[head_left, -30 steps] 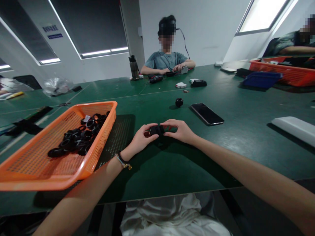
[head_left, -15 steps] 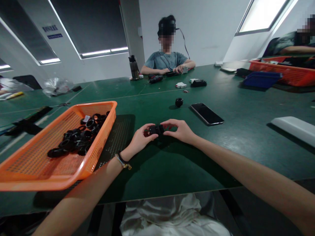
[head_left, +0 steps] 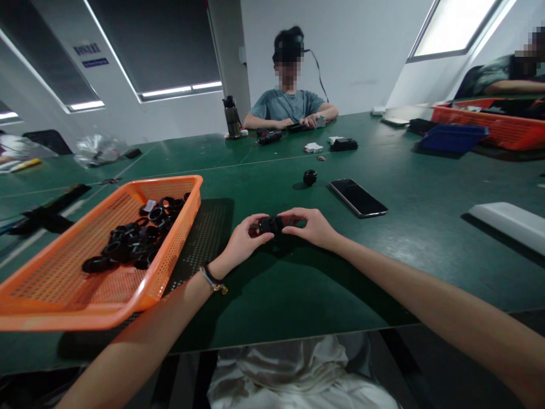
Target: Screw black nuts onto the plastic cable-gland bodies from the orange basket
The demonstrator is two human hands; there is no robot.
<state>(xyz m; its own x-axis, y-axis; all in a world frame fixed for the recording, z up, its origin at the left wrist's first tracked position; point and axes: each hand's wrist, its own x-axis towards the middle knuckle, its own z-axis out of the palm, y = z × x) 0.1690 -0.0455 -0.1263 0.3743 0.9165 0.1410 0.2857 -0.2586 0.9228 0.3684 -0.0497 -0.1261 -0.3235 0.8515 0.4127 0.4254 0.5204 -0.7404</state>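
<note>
Just above the green table [head_left: 272,307], my left hand [head_left: 242,240] is closed on a black cylindrical plastic part [head_left: 266,225], thumb in front and fingers behind. My right hand [head_left: 314,228] pinches a black ring-like piece [head_left: 279,223] at the right end of that part. The two pieces meet end to end; I cannot tell whether they are joined. Past my hands, a similar black round part [head_left: 310,177] stands on the table. To the left, an orange perforated basket [head_left: 193,199] holds several loose black rings and fittings [head_left: 128,241].
A phone [head_left: 358,197] lies to the right, and a white long object [head_left: 513,224] farther right. Across the table a person [head_left: 289,105] handles a dark item beside a power drill [head_left: 269,137] and a bottle [head_left: 231,116]. A blue tray [head_left: 453,138] and red basket [head_left: 494,122] stand at back right.
</note>
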